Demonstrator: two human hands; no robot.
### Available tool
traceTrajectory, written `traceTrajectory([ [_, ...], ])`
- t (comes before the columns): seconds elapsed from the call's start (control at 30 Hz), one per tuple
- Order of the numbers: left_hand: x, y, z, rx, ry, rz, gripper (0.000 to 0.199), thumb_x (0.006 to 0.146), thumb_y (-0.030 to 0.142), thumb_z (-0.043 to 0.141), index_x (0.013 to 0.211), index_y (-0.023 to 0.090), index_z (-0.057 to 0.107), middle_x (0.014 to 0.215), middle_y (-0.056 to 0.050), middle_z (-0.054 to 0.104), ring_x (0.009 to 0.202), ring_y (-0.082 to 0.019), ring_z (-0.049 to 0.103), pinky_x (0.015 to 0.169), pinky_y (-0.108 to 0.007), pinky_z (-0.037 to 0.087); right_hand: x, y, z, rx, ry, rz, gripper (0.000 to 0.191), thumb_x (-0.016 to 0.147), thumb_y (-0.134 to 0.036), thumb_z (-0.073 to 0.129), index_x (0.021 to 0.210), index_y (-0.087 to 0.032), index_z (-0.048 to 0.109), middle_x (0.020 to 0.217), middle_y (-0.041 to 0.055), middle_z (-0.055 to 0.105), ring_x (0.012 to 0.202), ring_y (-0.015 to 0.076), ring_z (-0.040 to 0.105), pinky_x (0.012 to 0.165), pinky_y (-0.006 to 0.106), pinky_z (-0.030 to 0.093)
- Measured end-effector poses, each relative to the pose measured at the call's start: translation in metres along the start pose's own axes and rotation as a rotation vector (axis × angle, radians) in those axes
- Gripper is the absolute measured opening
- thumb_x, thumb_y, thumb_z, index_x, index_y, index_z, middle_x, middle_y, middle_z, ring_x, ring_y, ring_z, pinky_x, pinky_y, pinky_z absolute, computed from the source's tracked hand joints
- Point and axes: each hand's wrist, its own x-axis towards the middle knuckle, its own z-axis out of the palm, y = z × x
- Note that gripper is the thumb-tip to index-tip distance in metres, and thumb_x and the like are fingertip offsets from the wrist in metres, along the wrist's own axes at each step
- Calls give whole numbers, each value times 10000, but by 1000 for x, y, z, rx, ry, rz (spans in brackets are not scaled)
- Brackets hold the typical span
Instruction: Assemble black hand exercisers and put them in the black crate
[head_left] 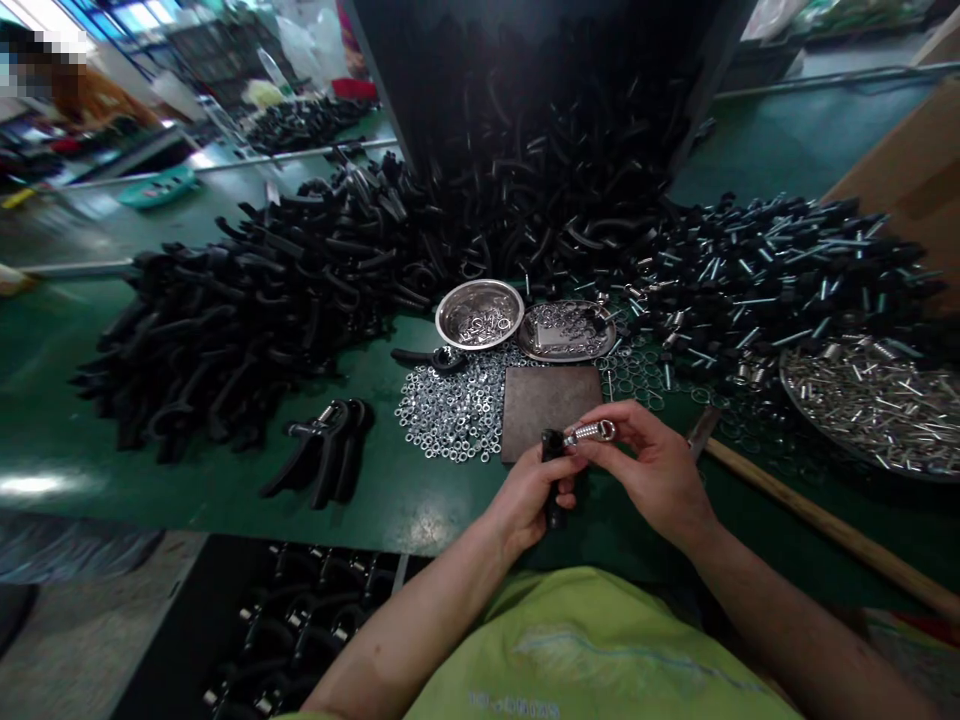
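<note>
My left hand [534,490] is closed around a black plastic lever handle [553,446], held upright just in front of a flat metal block [551,400]. From the handle's upper part a bolt with a coil spring [592,432] sticks out to the right. The thumb and fingers of my right hand [651,462] pinch around this spring. To the left of the block lies a spread of small nuts [450,410]. Behind it stand a round steel bowl [480,314] with rings and an oval steel tray [567,331] with small metal parts.
Black handles [247,300] are heaped at the left, black-headed bolts [765,270] at the right. A hammer [810,510] lies beside my right arm, near a large pan of metal pins [885,410]. Assembled handles [326,450] rest front left; a crate [292,620] sits below the edge.
</note>
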Motion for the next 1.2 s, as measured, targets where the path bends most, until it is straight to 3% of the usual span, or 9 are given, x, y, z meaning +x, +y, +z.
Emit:
traceTrajectory([
  [0.2, 1, -5, 3, 153, -5, 85, 287, 616, 271, 736, 814, 162, 558, 545, 83, 370, 452, -35, 289, 409, -154, 211, 2, 5, 3, -332, -9, -111, 101, 773, -278, 636, 867, -243, 636, 893, 33, 665, 886, 214, 607, 801, 348, 452],
  [0.33, -5, -1, 5, 475, 19, 168, 372, 603, 337, 775, 887, 167, 605, 610, 50, 478, 485, -53, 359, 425, -180, 253, 7, 15, 1, -247, -42, 39, 152, 804, -337, 596, 893, -214, 580, 804, 10, 643, 745, 174, 607, 699, 301, 460],
  [0.47, -12, 5, 0, 506, -97, 63, 368, 666, 429, 729, 880, 184, 558, 545, 76, 412, 428, -47, 302, 396, -181, 225, 25, 30, -19, -201, -157, 55, 205, 858, -385, 523, 912, -201, 597, 795, 14, 648, 731, 166, 601, 667, 289, 456],
  [0.57, -16, 7, -3, 371, -174, 28, 366, 704, 465, 690, 858, 201, 487, 528, 95, 372, 420, -43, 280, 393, -166, 217, 47, 48, -45, -552, -34, -62, 182, 869, -320, 513, 885, -197, 646, 857, 65, 650, 856, 220, 565, 748, 350, 439],
  [0.63, -16, 7, -4, 342, -139, 67, 389, 693, 477, 698, 849, 197, 478, 565, 81, 424, 438, -42, 327, 403, -160, 254, 60, 61, -61, -827, 73, -137, 111, 826, -259, 569, 825, -196, 661, 887, 101, 632, 934, 266, 512, 783, 389, 420],
  [0.73, -12, 9, -6, 333, -57, 135, 416, 676, 497, 711, 846, 169, 518, 687, 21, 543, 526, -61, 457, 462, -173, 360, 69, 71, -70, -917, 87, -200, 111, 813, -229, 573, 719, -203, 626, 865, 118, 611, 946, 282, 483, 796, 408, 415],
  [0.87, -1, 13, -6, 229, 22, 122, 452, 712, 570, 654, 853, 150, 561, 692, 14, 528, 538, -64, 456, 452, -167, 362, 56, 51, -56, -470, 61, -194, 102, 861, -289, 501, 809, -211, 540, 894, 69, 623, 931, 231, 542, 830, 386, 429],
  [0.97, 7, 16, 0, 121, -6, 42, 527, 735, 656, 571, 886, 151, 560, 626, 45, 442, 481, -48, 368, 398, -144, 278, 34, 25, -33, -168, -24, -93, 129, 905, -327, 415, 883, -218, 479, 822, 24, 619, 765, 163, 588, 701, 299, 454],
  [1.2, 8, 12, 22, 108, -78, -25, 596, 737, 750, 450, 829, 166, 522, 645, 33, 429, 501, -56, 368, 399, -136, 287, 13, 6, -2, -450, -21, -70, 92, 888, -308, 430, 892, -232, 483, 648, 1, 615, 605, 173, 607, 595, 275, 408],
])
